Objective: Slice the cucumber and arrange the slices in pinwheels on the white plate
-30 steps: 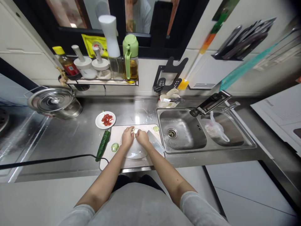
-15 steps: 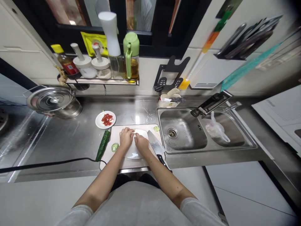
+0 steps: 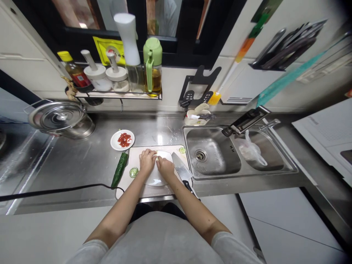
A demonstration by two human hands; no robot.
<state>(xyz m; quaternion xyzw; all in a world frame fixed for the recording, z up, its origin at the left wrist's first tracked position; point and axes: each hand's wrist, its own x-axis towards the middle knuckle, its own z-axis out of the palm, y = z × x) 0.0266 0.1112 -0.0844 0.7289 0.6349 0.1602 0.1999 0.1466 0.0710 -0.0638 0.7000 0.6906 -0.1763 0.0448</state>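
Plate (image 3: pixel 157 179) on cutting board (image 3: pixel 134 157), cucumber (image 3: pixel 120 171) left of it, knife (image 3: pixel 181 169) right

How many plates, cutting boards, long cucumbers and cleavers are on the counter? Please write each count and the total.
Plates: 2 (small plate, larger plate)
Cutting board: 1
Long cucumber: 1
Cleaver: 1
Total: 5

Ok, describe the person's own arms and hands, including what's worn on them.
The left hand and right hand wear no gloves; whether there are rings is too small to tell. The forearms are bare, with no watch or bracelet showing. Above them are the light grey short sleeves of a matching top.
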